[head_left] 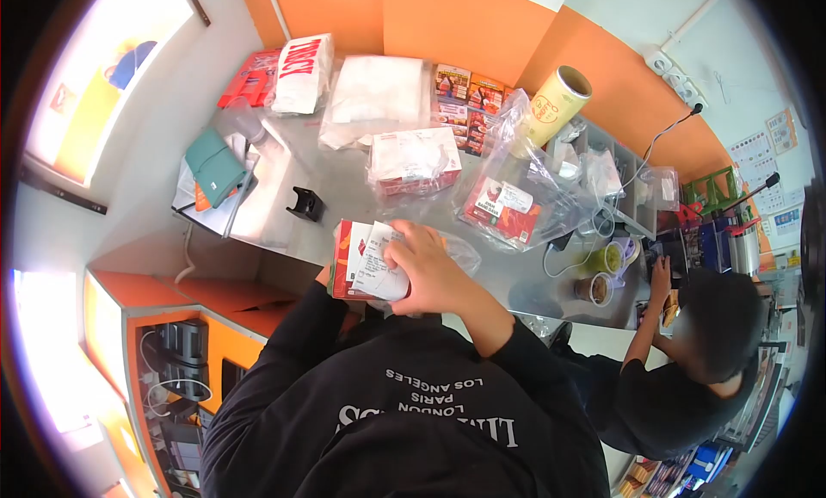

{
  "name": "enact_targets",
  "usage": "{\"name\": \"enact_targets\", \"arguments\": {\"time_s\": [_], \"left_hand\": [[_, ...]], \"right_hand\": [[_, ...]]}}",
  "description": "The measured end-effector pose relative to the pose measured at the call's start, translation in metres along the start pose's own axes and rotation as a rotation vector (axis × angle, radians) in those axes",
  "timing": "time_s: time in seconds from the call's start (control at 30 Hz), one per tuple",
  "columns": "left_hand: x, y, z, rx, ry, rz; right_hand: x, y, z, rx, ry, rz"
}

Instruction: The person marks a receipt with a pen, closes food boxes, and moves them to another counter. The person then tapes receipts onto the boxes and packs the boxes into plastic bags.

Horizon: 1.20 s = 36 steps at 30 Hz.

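In front of my chest is a red and white food box, tilted toward me, with a printed paper receipt lying over its face. My right hand is closed over the box's right side, its fingers pressing on the receipt. Only a small part of my left hand shows at the box's lower left edge; it supports the box, and most of its fingers are hidden behind it. Clear plastic sticks out beside my right hand. On the table lies a bagged red box with its own receipt.
The metal table also bears another bagged box, a stack of white bags, a black holder, a yellow cylinder and drink cups. A co-worker stands close on the right.
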<state>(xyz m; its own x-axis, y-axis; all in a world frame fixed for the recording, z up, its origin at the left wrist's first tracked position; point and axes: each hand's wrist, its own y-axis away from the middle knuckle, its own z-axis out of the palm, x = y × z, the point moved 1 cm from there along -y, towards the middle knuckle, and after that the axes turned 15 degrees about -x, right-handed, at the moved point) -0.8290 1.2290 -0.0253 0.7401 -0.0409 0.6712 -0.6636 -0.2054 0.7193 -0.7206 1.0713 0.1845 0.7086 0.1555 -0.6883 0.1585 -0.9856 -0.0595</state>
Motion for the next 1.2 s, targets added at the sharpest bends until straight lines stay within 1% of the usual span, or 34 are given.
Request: {"name": "enact_targets", "arguments": {"time_s": [0.13,0.23,0.3,0.33,0.37,0.4,0.43,0.47,0.53,0.57,0.6,0.63,0.67,0.7,0.73,0.77,0.83,0.87,0.93,0.97,1.0,1.03,1.07,1.1,1.13,1.2], "left_hand": [[0.005,0.007,-0.013,-0.346,0.477,0.039],[0.007,0.009,-0.024,-0.457,0.628,0.02],[0.004,0.008,-0.031,-0.458,0.66,0.01],[0.002,0.006,-0.033,-0.408,0.649,0.003],[0.009,0.012,-0.035,-0.405,0.654,0.002],[0.023,0.024,-0.038,-0.34,0.67,-0.02],[0.03,0.032,-0.04,-0.276,0.684,-0.043],[0.018,0.022,-0.039,-0.276,0.686,-0.046],[-0.011,-0.004,-0.043,0.24,-0.007,0.158],[-0.003,0.01,-0.042,0.239,-0.008,0.157],[0.017,0.039,-0.041,0.329,-0.239,0.151],[0.027,0.058,-0.039,0.421,-0.47,0.14],[0.022,0.064,-0.033,0.427,-0.469,0.133],[0.016,0.069,-0.027,0.421,-0.579,0.087],[0.013,0.073,-0.023,0.411,-0.688,0.04],[0.012,0.075,-0.022,0.416,-0.687,0.034],[0.012,0.078,-0.02,0.27,-0.595,0.022],[0.011,0.078,-0.022,0.275,-0.592,0.021],[0.008,0.078,-0.029,0.509,-0.585,0.086],[-0.009,0.064,-0.032,0.517,-0.58,0.081],[-0.036,0.038,-0.036,0.572,-0.49,0.195],[-0.049,0.025,-0.042,0.631,-0.401,0.311],[-0.038,0.03,-0.039,0.648,-0.405,0.312],[-0.019,0.037,-0.025,0.594,0.096,0.287],[-0.008,0.042,-0.013,0.508,0.592,0.258],[-0.015,0.037,0.008,0.495,0.53,0.392]], "right_hand": [[0.056,0.001,0.027,0.018,-0.045,0.014],[0.092,0.014,0.045,-0.042,-0.08,0.025],[0.112,0.024,0.058,-0.041,-0.098,0.035],[0.118,0.028,0.061,-0.046,-0.101,0.033],[0.122,0.031,0.062,-0.067,-0.03,0.049],[0.124,0.033,0.062,-0.087,0.042,0.065],[0.126,0.034,0.064,-0.091,0.038,0.064],[0.126,0.034,0.065,-0.107,0.078,0.088],[0.125,0.034,0.064,-0.121,0.118,0.113],[0.124,0.033,0.064,-0.112,0.133,0.176],[0.124,0.032,0.063,-0.103,0.149,0.236],[0.124,0.03,0.062,-0.103,0.147,0.23],[0.124,0.029,0.06,-0.119,0.159,0.309],[0.125,0.027,0.058,-0.136,0.173,0.387],[0.123,0.025,0.059,-0.138,0.171,0.379],[0.121,0.023,0.059,-0.16,0.178,0.392],[0.118,0.019,0.059,-0.184,0.189,0.401],[0.117,0.018,0.058,-0.186,0.174,0.414],[0.118,0.015,0.056,-0.193,0.161,0.42],[0.12,0.015,0.054,-0.223,0.126,0.428],[0.123,0.015,0.053,-0.252,0.093,0.434],[0.125,0.014,0.051,-0.251,0.1,0.419],[0.127,0.014,0.05,-0.301,0.116,0.425],[0.128,0.014,0.049,-0.346,0.132,0.434],[0.127,0.012,0.047,-0.333,0.139,0.426],[0.126,0.012,0.043,-0.212,0.059,0.494]]}}
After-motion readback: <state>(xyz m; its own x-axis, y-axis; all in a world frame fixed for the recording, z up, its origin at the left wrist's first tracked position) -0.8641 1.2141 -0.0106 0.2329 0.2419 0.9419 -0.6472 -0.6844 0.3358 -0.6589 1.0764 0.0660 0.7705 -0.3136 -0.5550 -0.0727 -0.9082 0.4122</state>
